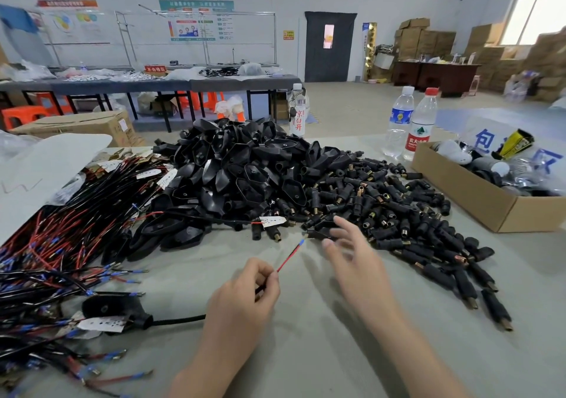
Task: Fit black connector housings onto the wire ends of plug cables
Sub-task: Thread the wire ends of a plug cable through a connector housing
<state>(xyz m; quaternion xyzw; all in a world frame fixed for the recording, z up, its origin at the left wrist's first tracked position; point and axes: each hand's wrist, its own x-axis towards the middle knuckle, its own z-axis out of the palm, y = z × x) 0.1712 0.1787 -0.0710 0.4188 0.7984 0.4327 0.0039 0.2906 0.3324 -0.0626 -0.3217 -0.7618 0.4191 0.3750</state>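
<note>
Left hand (245,290): fingers curled, thumb and forefinger pinching a thin red wire with a blue-sleeved tip (289,255), which points up and away toward the heap.

Right hand (352,244): fingers spread and uncurled, holding nothing, reaching over a small black plastic connector housing (318,233) at the near edge of the heap. Contact cannot be told, as the hand is blurred.

Stock:
- Heap of small black cylindrical housings with brass ends (398,210), right of centre.
- Mound of larger black teardrop-shaped shells (245,164), behind.
- Bundle of red and black cables with blue-tipped ends (61,244), left.
- One black plug with its sheathed cord (113,305), lying near the left hand on the grey tabletop (306,351).

Step, as judged: wire end presented, housing being picked, none yet fitted on this wire.

Next move calls for: a firm pinch on one housing, its open end turned to face the blue tip, then wire and bore lined up before pushing home.
</note>
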